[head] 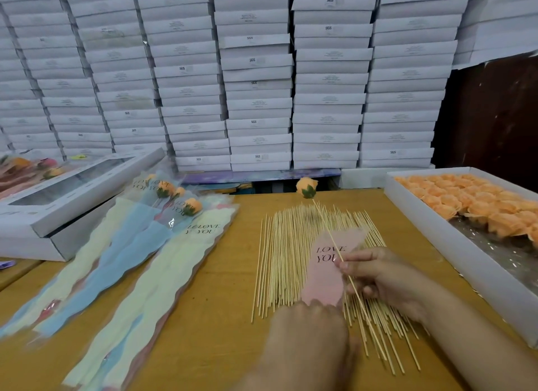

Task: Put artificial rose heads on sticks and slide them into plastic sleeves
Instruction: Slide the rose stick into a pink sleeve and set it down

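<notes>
An orange rose head [306, 186] with green leaves sits on the tip of a thin wooden stick [329, 233]. My right hand [384, 277] pinches that stick near its middle, rose pointing away from me. A pink plastic sleeve [329, 271] printed "LOVE YOU" lies under the stick, and my left hand [308, 329] holds its near end, fingers hidden and blurred. Beneath both lies a spread of loose sticks [279, 259] on the wooden table [203, 303].
A white tray [454, 245] of orange rose heads [471, 204] stands at the right. Sleeved roses [177, 201] and a pile of pastel sleeves [139, 268] lie at the left, beside a white window box [67, 204]. Stacked white boxes [256, 76] wall the back.
</notes>
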{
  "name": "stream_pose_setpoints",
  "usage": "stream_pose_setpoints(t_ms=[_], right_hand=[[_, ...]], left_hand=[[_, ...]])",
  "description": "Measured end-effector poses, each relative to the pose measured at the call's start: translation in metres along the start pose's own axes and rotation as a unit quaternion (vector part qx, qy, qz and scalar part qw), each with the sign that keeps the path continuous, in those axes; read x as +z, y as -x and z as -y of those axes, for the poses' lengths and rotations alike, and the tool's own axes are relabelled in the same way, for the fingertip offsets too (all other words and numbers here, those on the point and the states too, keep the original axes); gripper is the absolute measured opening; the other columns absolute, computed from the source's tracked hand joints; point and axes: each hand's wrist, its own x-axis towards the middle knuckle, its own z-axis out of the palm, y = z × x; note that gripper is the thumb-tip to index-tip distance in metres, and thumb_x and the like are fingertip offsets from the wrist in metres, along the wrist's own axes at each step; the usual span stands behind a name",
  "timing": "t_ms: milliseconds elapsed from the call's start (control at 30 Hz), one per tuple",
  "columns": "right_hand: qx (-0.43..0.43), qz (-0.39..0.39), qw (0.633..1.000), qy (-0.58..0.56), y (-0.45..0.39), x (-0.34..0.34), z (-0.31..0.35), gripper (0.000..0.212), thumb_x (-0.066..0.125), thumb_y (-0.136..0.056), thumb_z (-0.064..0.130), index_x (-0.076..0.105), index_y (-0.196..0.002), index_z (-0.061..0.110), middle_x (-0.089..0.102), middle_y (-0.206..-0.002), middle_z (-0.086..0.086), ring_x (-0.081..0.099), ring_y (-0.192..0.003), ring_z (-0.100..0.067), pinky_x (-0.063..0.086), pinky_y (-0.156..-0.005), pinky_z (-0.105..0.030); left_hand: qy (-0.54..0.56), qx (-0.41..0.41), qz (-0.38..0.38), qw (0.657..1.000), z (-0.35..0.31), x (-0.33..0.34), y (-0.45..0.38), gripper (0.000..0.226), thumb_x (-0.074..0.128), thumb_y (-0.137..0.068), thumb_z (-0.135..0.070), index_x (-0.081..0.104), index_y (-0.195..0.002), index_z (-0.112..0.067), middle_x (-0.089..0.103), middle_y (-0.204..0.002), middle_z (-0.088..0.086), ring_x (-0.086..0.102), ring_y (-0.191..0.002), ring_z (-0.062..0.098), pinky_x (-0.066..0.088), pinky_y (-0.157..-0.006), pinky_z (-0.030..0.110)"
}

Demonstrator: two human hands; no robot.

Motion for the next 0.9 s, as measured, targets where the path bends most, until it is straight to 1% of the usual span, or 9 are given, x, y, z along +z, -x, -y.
stream_pose_setpoints(t_ms=[67, 167, 300, 400, 467, 533, 600, 667, 900], right_hand=[[-0.015, 0.016, 1.0, -0.008, 0.002, 0.0, 0.003, 0.025, 0.077, -0.074, 0.01, 0.077, -0.097, 0.0, 0.074, -0.081, -0.015, 0.065, -0.052, -0.014, 0.044, -0.039, -0.016], [-0.058, 0.063, 0.996, -0.011, 0.007, 0.001, 0.009, 0.029, 0.082, -0.07, 0.02, 0.079, -0.096, 0.007, 0.072, -0.074, -0.007, 0.061, -0.052, -0.01, 0.044, -0.041, -0.016], [-0.094, 0.109, 0.99, -0.012, 0.013, 0.004, 0.012, 0.058, 0.098, -0.047, 0.042, 0.08, -0.092, 0.01, 0.068, -0.07, -0.008, 0.06, -0.05, -0.013, 0.043, -0.04, -0.017], [-0.088, 0.151, 0.985, -0.007, 0.018, 0.007, 0.014, 0.055, 0.098, -0.049, 0.04, 0.079, -0.091, 0.009, 0.069, -0.074, -0.012, 0.064, -0.051, -0.017, 0.044, -0.04, -0.019], [-0.078, 0.188, 0.979, 0.016, 0.021, 0.009, 0.014, 0.049, 0.094, -0.059, 0.038, 0.078, -0.094, 0.008, 0.069, -0.076, -0.014, 0.065, -0.055, -0.018, 0.046, -0.042, -0.019], [-0.07, 0.214, 0.974, 0.04, 0.022, 0.01, 0.012, 0.043, 0.09, -0.067, 0.036, 0.077, -0.098, 0.009, 0.07, -0.077, -0.015, 0.066, -0.058, -0.018, 0.047, -0.045, -0.019], [-0.065, 0.216, 0.973, 0.048, 0.022, 0.012, 0.011, 0.041, 0.089, -0.068, 0.036, 0.078, -0.098, 0.011, 0.07, -0.077, -0.013, 0.066, -0.058, -0.018, 0.048, -0.044, -0.019], [-0.064, 0.198, 0.977, 0.043, 0.021, 0.012, 0.012, 0.045, 0.092, -0.064, 0.037, 0.078, -0.098, 0.011, 0.07, -0.079, -0.014, 0.068, -0.058, -0.02, 0.048, -0.043, -0.019], [-0.071, 0.081, 0.994, 0.002, 0.014, 0.006, 0.013, 0.028, 0.082, -0.068, 0.023, 0.08, -0.095, 0.016, 0.072, -0.071, -0.009, 0.069, -0.059, -0.019, 0.049, -0.043, -0.02]], left_hand=[[0.067, -0.026, -0.089, 0.993, 0.01, -0.005, 0.004, 0.062, 0.025, -0.092, -0.071, 0.062, -0.109, -0.024, 0.067, -0.102, -0.002, 0.064, -0.094, 0.025, 0.037, -0.062, 0.032], [0.179, -0.146, -0.214, 0.949, 0.038, -0.013, -0.004, 0.059, 0.024, -0.09, -0.073, 0.063, -0.087, -0.028, 0.063, -0.073, -0.009, 0.06, -0.069, 0.008, 0.037, -0.053, 0.025], [0.345, -0.209, -0.116, 0.908, 0.077, -0.011, -0.026, 0.076, 0.02, -0.086, -0.081, 0.066, -0.077, -0.022, 0.067, -0.071, -0.004, 0.063, -0.068, 0.012, 0.052, -0.067, 0.03], [0.645, -0.182, 0.038, 0.741, 0.084, -0.007, -0.033, 0.079, 0.027, -0.087, -0.081, 0.074, -0.1, -0.019, 0.077, -0.097, 0.002, 0.071, -0.097, 0.022, 0.054, -0.095, 0.041], [0.762, -0.164, 0.065, 0.623, 0.086, -0.004, -0.038, 0.064, 0.044, -0.093, -0.067, 0.069, -0.12, -0.015, 0.075, -0.111, 0.011, 0.071, -0.107, 0.028, 0.056, -0.091, 0.041], [0.803, -0.188, 0.009, 0.566, 0.088, 0.0, -0.043, 0.054, 0.06, -0.093, -0.045, 0.06, -0.13, -0.006, 0.074, -0.112, 0.017, 0.072, -0.102, 0.033, 0.059, -0.081, 0.042], [0.803, -0.208, -0.051, 0.557, 0.089, 0.003, -0.047, 0.048, 0.062, -0.096, -0.024, 0.053, -0.133, 0.006, 0.073, -0.104, 0.021, 0.071, -0.093, 0.034, 0.06, -0.082, 0.046], [0.774, -0.21, -0.066, 0.593, 0.09, 0.008, -0.047, 0.041, 0.06, -0.098, -0.018, 0.054, -0.129, 0.008, 0.072, -0.1, 0.023, 0.07, -0.089, 0.035, 0.058, -0.084, 0.047], [0.727, -0.173, -0.032, 0.664, 0.087, 0.018, -0.04, 0.017, 0.065, -0.096, -0.028, 0.077, -0.087, -0.021, 0.075, -0.096, 0.022, 0.073, -0.088, 0.035, 0.057, -0.083, 0.047]])
